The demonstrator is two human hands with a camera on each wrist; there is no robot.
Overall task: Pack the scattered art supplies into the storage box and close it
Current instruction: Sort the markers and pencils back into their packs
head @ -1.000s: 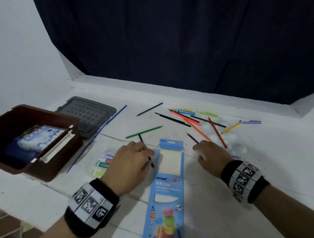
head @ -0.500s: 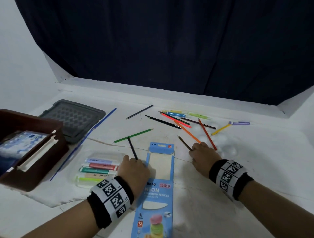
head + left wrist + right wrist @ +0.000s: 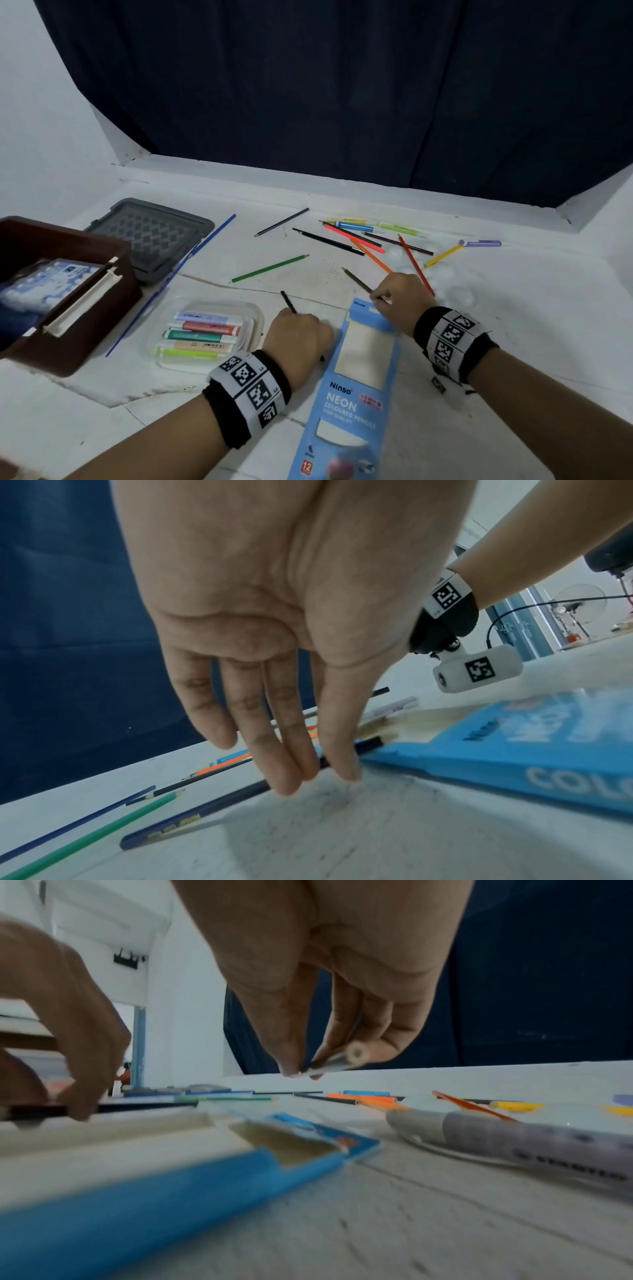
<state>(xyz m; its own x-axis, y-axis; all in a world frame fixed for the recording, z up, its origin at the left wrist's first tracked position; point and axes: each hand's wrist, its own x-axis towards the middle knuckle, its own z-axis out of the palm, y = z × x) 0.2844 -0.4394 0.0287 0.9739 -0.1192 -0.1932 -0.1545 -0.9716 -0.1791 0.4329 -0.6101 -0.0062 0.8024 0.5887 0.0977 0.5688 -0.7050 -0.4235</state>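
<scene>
Glossy blue cardboard pencil box [image 3: 346,394] lies flat on the chalky white bench [image 3: 513,342]; left hand [image 3: 296,337], fingers straight, presses a slim dark pencil [image 3: 192,821]; right hand [image 3: 399,298] pinches a brown pencil [image 3: 356,280]; the brown plastic storage box [image 3: 85,322] sits open at far left.

On the white desk [image 3: 513,342], the left hand [image 3: 296,337] covers a black pencil [image 3: 288,302]; the right hand [image 3: 402,301] pinches a brown pencil [image 3: 356,280] above the blue cardboard pencil box [image 3: 352,394].

One brown box [image 3: 68,308], one grey lid [image 3: 150,236], one blue pencil carton [image 3: 356,394], five markers in a clear case [image 3: 202,335], two hands.
</scene>
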